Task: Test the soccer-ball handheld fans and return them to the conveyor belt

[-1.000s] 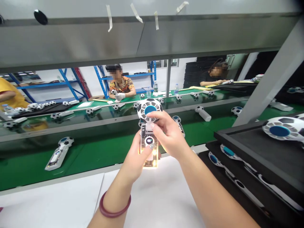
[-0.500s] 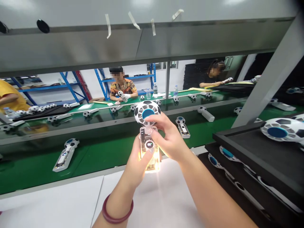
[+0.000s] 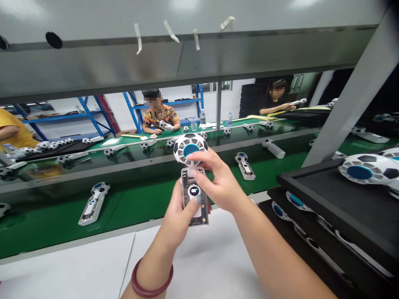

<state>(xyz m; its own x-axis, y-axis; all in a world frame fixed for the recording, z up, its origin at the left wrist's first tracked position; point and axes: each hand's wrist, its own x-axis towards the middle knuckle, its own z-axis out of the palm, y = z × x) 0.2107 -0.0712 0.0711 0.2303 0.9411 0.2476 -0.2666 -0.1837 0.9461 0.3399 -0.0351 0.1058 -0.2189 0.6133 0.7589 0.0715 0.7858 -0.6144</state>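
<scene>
Hands hold one handheld fan (image 3: 193, 182) upright above the white worktop (image 3: 77, 265): left hand (image 3: 179, 216) grips its clear handle, thumb on the lit display; right hand (image 3: 215, 182) pinches the neck. Inspection seems midway. At twelve o'clock, more fans (image 3: 93, 203) ride the green conveyor (image 3: 140, 199).

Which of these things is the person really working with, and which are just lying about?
In hand:
- handheld fan, football-patterned head, lit display
- left hand gripping its handle
- right hand at its neck

Lying about:
- fan on green belt
- second belt fan
- black trays
- tray fan
</scene>
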